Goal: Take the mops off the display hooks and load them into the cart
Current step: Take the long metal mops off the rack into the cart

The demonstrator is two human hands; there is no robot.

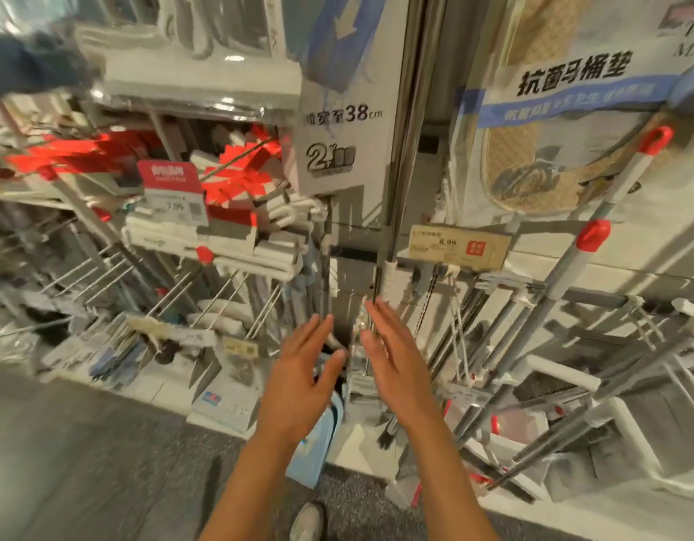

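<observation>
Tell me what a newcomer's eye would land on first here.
Two open hands, left hand and right hand, reach side by side toward the hanging mop handles at centre. Bright red packaging flares on the left racks, and a yellow price tag sits just right of the handles.

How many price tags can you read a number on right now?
2. The red-topped white price tag reading 7.99 hangs left of centre; the yellowish price tag with a red square reading 8.99 hangs right of the metal pole. Lower labels are too blurred to read.
</observation>
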